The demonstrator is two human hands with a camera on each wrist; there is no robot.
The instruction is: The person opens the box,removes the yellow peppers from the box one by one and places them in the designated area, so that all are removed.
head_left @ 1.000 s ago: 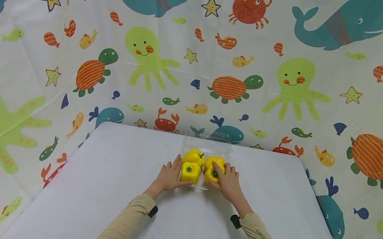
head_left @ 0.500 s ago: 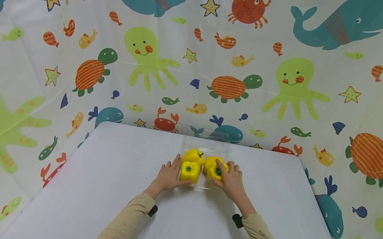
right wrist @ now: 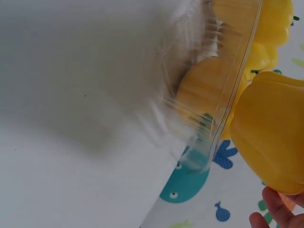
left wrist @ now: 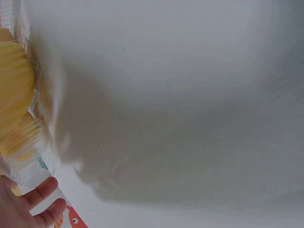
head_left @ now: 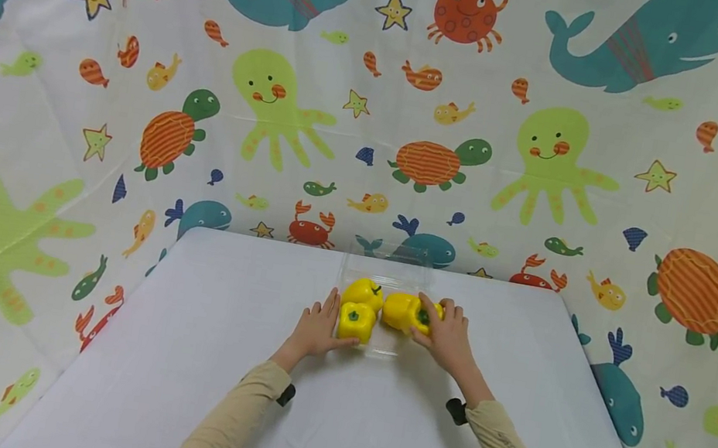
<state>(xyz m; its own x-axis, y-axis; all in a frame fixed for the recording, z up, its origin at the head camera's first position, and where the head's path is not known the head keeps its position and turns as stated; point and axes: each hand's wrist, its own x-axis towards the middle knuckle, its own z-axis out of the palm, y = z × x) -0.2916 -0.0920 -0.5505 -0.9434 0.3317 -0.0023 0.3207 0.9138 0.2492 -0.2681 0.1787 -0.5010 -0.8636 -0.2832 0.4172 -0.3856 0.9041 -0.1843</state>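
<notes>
A clear plastic clamshell box sits on the table with yellow bell peppers in it. Two of them, the back left pepper and the front left pepper, lie beside my left hand. That hand rests along the box's left side, fingers straight, thumb reaching across the front corner. My right hand grips another yellow bell pepper by its stem end, over the box's right edge. In the right wrist view this pepper is outside the box wall. Another pepper stays in the box's back right.
The box's clear lid stands raised at the back, near the table's far edge. A white cloth covers the table. Behind it hangs a curtain printed with sea animals.
My right hand has moved the front right pepper out to the right, across the box's edge. My left hand has stayed in place at the box.
</notes>
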